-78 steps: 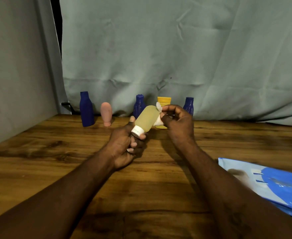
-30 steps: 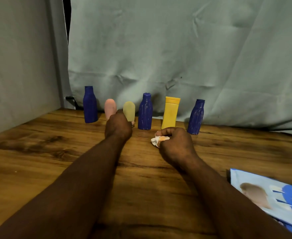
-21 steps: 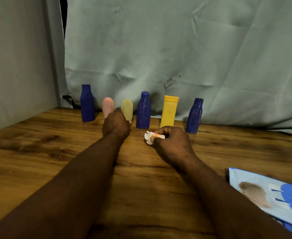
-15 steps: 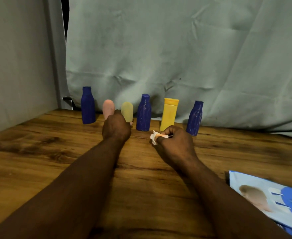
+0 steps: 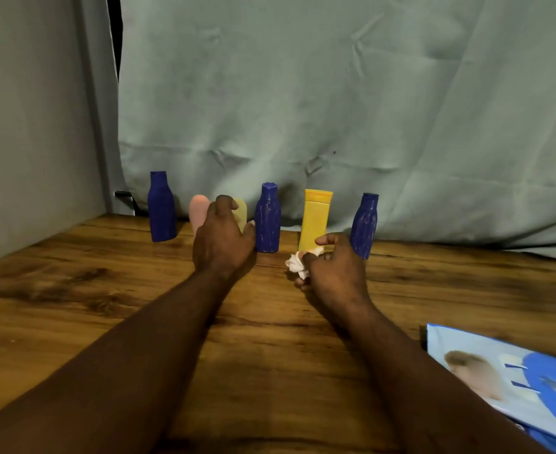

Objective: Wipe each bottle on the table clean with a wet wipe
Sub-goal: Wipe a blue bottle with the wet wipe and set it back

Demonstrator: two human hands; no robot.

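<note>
Pale bottle stands in the back row on the surface, half hidden by the left grip; whether that grip holds it I cannot tell. Right grip pinches the wipe. Likely light, slick plastic, tippy: take its middle.

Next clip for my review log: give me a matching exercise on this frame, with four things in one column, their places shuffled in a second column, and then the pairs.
Things
1. wet wipe
2. pale yellow bottle
3. wipes pack
4. pink bottle

Places
A. lying flat on the table, near right
B. directly right of the leftmost blue bottle
C. bunched in the right hand
D. directly left of the middle blue bottle, partly behind the left hand

Pairs: 1-C, 2-D, 3-A, 4-B
</note>
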